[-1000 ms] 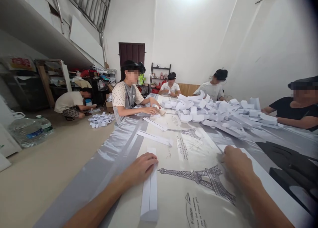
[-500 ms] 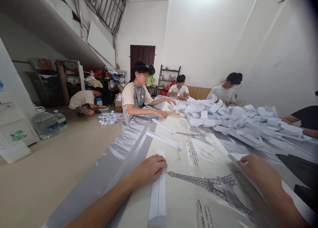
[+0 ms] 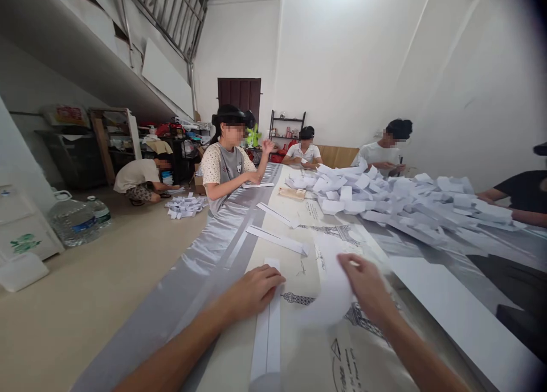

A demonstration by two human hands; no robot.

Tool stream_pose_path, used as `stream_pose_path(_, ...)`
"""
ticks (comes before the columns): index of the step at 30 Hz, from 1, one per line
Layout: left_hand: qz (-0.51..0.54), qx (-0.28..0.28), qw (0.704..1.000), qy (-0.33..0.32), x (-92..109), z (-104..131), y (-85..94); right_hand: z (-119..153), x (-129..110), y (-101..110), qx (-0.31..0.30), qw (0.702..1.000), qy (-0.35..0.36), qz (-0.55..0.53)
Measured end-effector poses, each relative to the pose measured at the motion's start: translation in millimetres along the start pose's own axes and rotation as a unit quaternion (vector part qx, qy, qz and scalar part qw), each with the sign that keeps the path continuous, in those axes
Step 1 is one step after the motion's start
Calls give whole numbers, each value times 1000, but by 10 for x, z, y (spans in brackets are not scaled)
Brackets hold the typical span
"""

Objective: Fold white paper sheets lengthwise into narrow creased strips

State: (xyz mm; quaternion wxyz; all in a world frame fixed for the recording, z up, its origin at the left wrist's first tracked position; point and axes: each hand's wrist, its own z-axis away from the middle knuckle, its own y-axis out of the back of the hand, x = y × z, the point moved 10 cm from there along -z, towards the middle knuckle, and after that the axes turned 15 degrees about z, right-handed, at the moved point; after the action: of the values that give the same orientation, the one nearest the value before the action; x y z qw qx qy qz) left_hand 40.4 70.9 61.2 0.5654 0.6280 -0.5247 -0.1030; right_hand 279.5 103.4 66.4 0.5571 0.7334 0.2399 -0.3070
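A strip (image 3: 267,341) is being pinned on the surface (image 3: 183,289) by the left hand (image 3: 258,289), which is laid over its far part with the fingers loosely bent and kept together. Whether the strip is actually pinched under there can't be told, since the thumb is pretty much hidden. A sheet (image 3: 331,284) is held at its right edge by the right hand (image 3: 363,275), thumb and fingers closed on it. The sheet is kinda blurry and curved, and part of the printed tower on the cloth (image 3: 307,352) is covered by it.

Two more strips (image 3: 277,241) are laid out just past the left hand, apart from each other. A long paper (image 3: 461,312) is spread to the right of the right arm, and a messy pile (image 3: 384,195) of folded white pieces is heaped farther back, with a wooden block (image 3: 292,193) near its left end. Over on the left side, another strip (image 3: 258,185) is touched by a co-worker (image 3: 228,170), whose other hand is raised. Some white pieces (image 3: 186,205) are heaped on the floor too, near a crouching person (image 3: 139,178)
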Motion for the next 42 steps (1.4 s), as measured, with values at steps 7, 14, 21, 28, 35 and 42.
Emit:
stream_pose_path(7,1,54,999,-7,2,3,81,33,93,-645,-108,984,63,123)
stream_pose_path(14,-3,-10,1000,-5,132,17,-46,171,-137,-673,-105,975,113,160)
stream_pose_path(21,-46,14,998,45,-12,18,-87,145,-79,-614,-149,974,106,136)
stream_pose_path(28,-28,36,997,67,-90,33,-75,304,-404,-590,-186,958,201,81)
stream_pose_path(35,1,18,999,49,10,-9,-52,558,-674,-733,-312,900,296,74)
stream_pose_path(42,-12,-1,999,36,-1,-11,-97,670,-496,-878,-250,907,315,127)
